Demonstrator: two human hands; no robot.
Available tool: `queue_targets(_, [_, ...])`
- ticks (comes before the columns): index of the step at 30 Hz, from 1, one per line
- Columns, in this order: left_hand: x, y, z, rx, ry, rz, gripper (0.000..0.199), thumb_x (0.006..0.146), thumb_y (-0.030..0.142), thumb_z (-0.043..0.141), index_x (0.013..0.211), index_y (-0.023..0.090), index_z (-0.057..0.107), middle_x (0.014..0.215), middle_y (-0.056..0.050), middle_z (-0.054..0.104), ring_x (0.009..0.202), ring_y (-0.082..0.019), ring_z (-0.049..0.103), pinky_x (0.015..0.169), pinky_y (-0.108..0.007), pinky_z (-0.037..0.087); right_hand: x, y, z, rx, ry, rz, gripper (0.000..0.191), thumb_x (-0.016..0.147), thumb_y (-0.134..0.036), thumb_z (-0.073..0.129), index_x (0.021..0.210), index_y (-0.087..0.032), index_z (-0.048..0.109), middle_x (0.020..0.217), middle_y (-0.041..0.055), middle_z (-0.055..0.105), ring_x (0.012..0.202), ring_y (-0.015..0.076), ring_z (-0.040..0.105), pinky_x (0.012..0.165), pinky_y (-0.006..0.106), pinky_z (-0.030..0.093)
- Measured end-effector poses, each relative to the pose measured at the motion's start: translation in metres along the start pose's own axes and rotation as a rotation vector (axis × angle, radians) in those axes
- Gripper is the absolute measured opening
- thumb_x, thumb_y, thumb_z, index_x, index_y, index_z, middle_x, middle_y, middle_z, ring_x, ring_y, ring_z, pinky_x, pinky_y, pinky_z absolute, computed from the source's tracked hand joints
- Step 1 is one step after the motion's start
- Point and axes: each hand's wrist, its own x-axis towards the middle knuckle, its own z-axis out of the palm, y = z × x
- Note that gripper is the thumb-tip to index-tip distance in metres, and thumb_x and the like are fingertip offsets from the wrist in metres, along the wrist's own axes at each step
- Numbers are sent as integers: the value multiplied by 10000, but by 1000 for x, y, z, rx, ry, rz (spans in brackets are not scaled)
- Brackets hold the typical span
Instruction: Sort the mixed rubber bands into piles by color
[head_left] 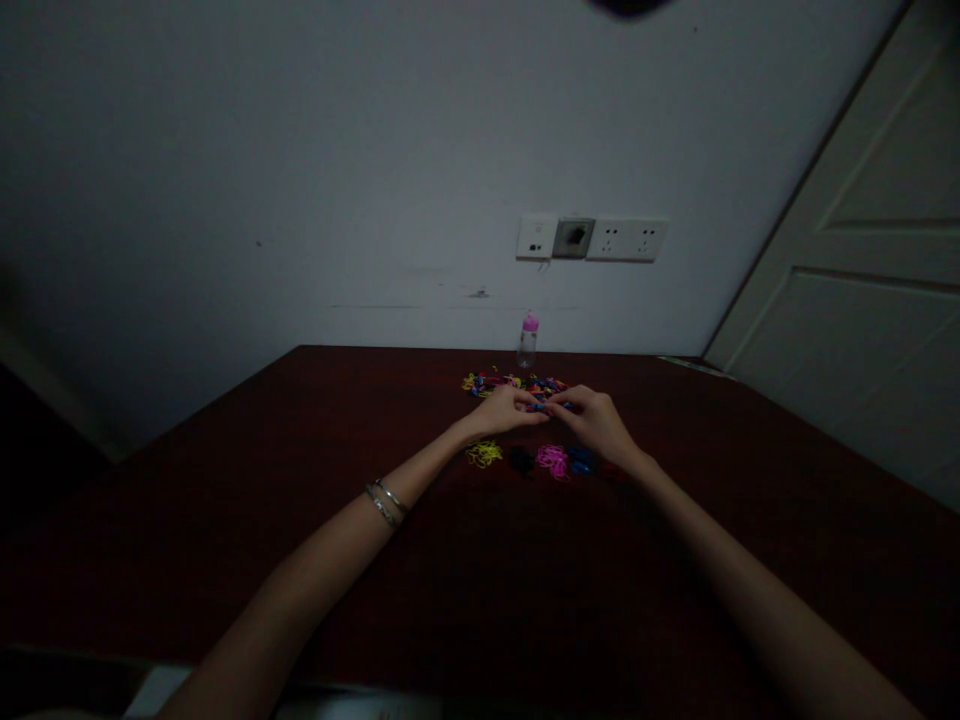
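Thin, stringy bands (538, 407) pinched narrowly by left hand (501, 408) and right hand (598, 420), tangled yellow clump (484, 454), looped pink clump (553, 461) laid on dark-red table (315, 420)

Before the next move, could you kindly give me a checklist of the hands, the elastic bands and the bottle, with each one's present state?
1. Left hand and right hand brought close together: ok, fingertips nearly meeting.
2. Grip on individual bands: cannot tell; too small and dim.
3. Yellow band pile apart from black band pile: ok.
4. Pink band pile clear of blue band pile: cannot tell; their edges run close.
5. Mixed-colour band pile fully visible: not ok, partly behind the hands.
6. Pink-capped bottle upright: ok, standing behind the mixed pile.
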Motion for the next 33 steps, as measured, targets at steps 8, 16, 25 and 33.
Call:
queue_targets(8, [0, -4, -11, 55, -12, 42, 382, 744, 449, 544, 602, 103, 624, 457, 41, 404, 455, -62, 325, 456, -209, 201, -1, 7, -1, -61, -27, -8, 173, 808, -300, 554, 819, -215, 704, 828, 54, 683, 801, 192, 604, 730, 310, 465])
queue_targets(16, [7, -28, -24, 79, 176, -83, 273, 736, 351, 586, 779, 96, 672, 484, 40, 467, 460, -69, 371, 475, -201, 246, 2, 21, -16, -60, -116, 100, 225, 791, -342, 546, 814, -196, 715, 844, 61, 696, 793, 203, 617, 731, 316, 460])
queue_targets(25, [8, -60, -39, 0, 423, -210, 310, 741, 285, 581, 951, 69, 654, 493, 32, 500, 464, -78, 419, 485, -196, 298, 0, 45, -45, 97, -363, 273, 292, 731, -405, 565, 778, -159, 715, 795, 56, 702, 766, 212, 623, 720, 312, 465])
queue_targets(33, [2, -82, -48, -32, 422, -269, 263, 742, 317, 560, 813, 93, 676, 454, 42, 472, 421, -61, 375, 467, -188, 290, -4, 57, -50, 167, -620, 312, 242, 676, -380, 613, 736, -173, 725, 753, 51, 702, 721, 187, 618, 680, 291, 475])
